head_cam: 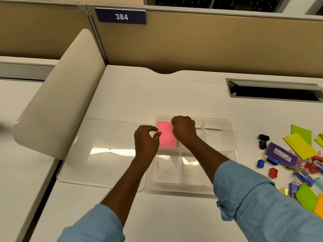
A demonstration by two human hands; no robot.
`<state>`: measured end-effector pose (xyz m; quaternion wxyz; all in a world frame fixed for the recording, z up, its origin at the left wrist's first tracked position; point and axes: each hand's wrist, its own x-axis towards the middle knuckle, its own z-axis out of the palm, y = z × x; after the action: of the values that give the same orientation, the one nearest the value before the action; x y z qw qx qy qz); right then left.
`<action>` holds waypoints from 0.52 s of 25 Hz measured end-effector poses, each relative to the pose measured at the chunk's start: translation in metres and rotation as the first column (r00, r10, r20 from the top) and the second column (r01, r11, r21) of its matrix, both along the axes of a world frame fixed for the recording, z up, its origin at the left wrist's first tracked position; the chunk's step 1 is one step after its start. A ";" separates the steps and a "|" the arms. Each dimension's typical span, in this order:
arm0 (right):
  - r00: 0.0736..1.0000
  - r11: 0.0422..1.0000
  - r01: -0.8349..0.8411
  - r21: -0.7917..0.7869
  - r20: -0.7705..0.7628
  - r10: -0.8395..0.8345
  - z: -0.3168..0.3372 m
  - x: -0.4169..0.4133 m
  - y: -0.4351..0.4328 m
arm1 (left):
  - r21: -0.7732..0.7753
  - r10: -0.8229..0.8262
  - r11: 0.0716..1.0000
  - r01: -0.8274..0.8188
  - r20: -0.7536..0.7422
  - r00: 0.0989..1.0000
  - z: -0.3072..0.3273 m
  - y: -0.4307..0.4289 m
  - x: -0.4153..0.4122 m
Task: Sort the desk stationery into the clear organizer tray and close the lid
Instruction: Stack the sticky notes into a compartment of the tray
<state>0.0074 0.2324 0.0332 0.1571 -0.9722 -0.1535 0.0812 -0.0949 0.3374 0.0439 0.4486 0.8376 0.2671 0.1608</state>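
The clear organizer tray (pixel 232 137) lies on the white desk, split by dividers into several compartments. A pink sticky-note pad (pixel 167 136) lies flat in its far-left compartment. My right hand (pixel 184 129) rests on the pad's right edge with its fingers curled on it. My left hand (pixel 146 140) sits at the pad's left edge, thumb and forefinger pinched against it. The clear lid (pixel 104 149) lies flat to the left of the tray. More stationery is piled at the right: green and yellow note pads (pixel 299 143), a purple box (pixel 281 155), coloured binder clips and paper clips.
A cable slot (pixel 274 91) is cut into the desk at the far right. A beige partition with a "384" sign (pixel 121 16) backs the desk. A curved cream panel (pixel 57 102) stands at the left edge.
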 end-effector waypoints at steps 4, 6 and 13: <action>0.995 0.993 -0.069 -0.095 0.065 0.075 -0.005 -0.004 0.000 | 0.015 -0.008 1.000 0.008 -0.005 1.000 0.000 -0.003 0.000; 0.991 0.987 -0.094 -0.131 0.080 0.105 -0.007 -0.006 0.000 | 0.042 -0.017 0.999 0.016 0.016 1.000 0.004 -0.002 0.001; 0.985 0.998 -0.063 -0.032 0.158 0.067 0.001 -0.018 -0.007 | 0.078 -0.011 0.997 0.008 0.033 0.999 0.020 -0.012 -0.002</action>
<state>-0.0102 0.2257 0.0337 0.1288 -0.9720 -0.1960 0.0107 -0.0969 0.3252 0.0643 0.4208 0.8529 0.2493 0.1827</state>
